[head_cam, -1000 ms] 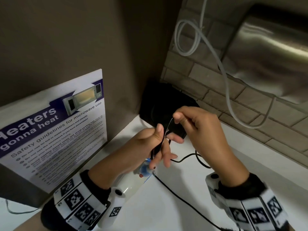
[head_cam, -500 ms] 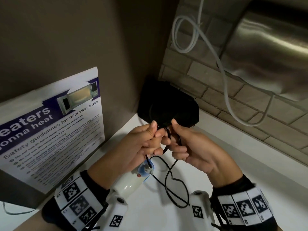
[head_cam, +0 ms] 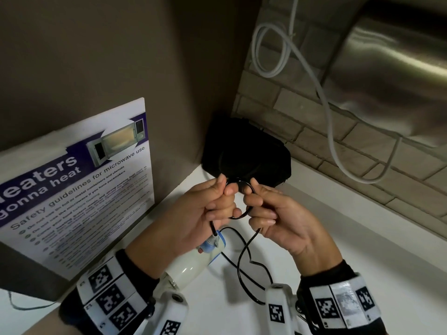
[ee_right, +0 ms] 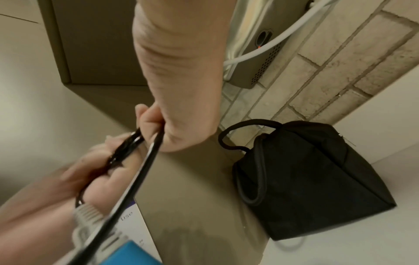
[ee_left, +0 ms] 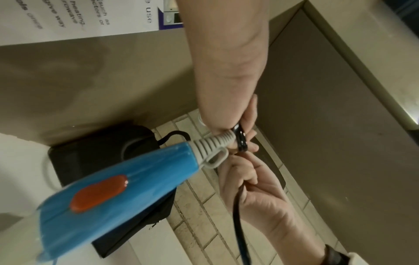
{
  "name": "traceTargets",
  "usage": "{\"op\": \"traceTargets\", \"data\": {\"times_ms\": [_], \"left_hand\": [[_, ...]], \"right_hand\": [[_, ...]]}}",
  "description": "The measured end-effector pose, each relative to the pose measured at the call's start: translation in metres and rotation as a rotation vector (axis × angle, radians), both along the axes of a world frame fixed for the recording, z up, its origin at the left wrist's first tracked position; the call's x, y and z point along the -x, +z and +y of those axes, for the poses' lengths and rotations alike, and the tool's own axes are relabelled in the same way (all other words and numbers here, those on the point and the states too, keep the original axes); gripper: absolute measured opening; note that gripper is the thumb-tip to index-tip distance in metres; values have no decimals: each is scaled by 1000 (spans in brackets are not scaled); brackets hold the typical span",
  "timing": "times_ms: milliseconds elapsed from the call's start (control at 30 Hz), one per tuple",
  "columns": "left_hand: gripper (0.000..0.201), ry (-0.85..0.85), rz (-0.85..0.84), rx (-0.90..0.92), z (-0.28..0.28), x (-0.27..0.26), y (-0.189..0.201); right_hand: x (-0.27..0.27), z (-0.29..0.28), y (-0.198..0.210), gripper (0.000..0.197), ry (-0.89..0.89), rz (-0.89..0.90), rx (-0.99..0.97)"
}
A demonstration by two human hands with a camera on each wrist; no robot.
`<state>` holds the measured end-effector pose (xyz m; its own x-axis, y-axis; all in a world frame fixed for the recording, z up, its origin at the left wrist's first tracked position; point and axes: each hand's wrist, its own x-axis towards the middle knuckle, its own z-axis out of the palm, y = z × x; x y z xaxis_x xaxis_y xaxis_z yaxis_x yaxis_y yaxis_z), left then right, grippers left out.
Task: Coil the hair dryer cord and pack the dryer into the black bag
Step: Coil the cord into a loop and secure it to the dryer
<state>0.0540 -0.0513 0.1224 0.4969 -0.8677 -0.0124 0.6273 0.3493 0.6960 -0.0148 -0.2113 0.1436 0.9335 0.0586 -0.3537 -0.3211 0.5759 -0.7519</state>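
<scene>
A small loop of black cord (head_cam: 238,199) is pinched between two hands over a white counter (head_cam: 338,238). The left hand (head_cam: 208,209) is clamped on the loop near the dryer (ee_left: 108,193) (blue and white, one red switch), which hangs below it. The right hand (head_cam: 271,213) is curled round the cord's free run. One black bag (head_cam: 244,151) sits just behind, in the corner, w/ its opening not clearly seen. Risk, as judged: loops could spring apart if either pinch is loosened, since the cord looks stiff. Counted: 2 hands, 1 dryer, 1 cord, 1 bag.
</scene>
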Motion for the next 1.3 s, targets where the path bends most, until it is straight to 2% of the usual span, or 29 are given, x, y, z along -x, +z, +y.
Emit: {"op": "traceTargets", "data": {"times_ms": [67, 267, 400, 467, 567, 700, 833, 1000, 1067, 1233, 1300], "left_hand": [[32, 82, -24, -42, -2, 1, 2], [32, 379, -17, -84, -4, -5, 8], [34, 511, -85, -114, -5, -11, 12], [32, 556, -70, -131, -5, -14, 10], [29, 601, -67, -174, -8, -16, 9], [31, 569, -155, -220, -11, -14, 5], [32, 576, -282, -304, -15, -10, 2], [29, 538, -441, -437, -14, 0, 3], [33, 493, -469, -463, -14, 3, 1], [47, 331, -490, -423, -9, 9, 4], [36, 274, -504, -430, -6, 9, 3]], "right_hand": [[3, 3, -5, 26, -52, -50, 169], [27, 1, -41, 26, -176, -142, 993], [59, 15, -64, 32, -54, -227, 1459], [76, 27, -64, 40, 72, -216, 1616], [91, 40, -58, 49, 161, -223, 1899], [103, 50, -47, 31, 65, -373, 2053], [105, 54, -22, 35, 38, -445, 2057], [96, 52, 19, 27, -63, -500, 2011], [89, 49, 33, 19, -60, -509, 1986], [67, 40, 53, 20, -110, -528, 1969], [58, 34, 58, 19, -140, -537, 1949]]}}
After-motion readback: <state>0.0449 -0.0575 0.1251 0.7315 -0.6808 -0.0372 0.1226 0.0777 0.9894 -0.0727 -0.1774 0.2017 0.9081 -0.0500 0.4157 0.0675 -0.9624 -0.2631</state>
